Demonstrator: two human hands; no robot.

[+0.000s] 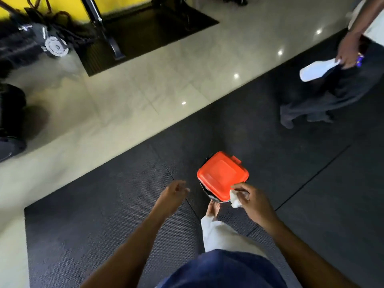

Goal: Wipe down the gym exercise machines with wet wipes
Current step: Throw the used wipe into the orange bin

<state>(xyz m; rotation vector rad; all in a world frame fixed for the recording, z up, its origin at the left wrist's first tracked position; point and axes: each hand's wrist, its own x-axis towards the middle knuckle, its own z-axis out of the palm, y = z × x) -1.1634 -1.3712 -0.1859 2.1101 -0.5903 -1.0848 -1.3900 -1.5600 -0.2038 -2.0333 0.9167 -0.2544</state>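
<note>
A small bin with an orange lid stands on the dark rubber floor mat just ahead of my bare foot. My right hand hovers over the lid's near right corner and pinches a crumpled white wipe. My left hand hangs in the air to the left of the bin, fingers relaxed, holding nothing. Exercise machine frames stand on a black mat at the far left, blurred.
Another person stands at the right on the rubber mat, holding a white wipe pack. Glossy cream tiles run diagonally across the middle. A black round object sits at the left edge.
</note>
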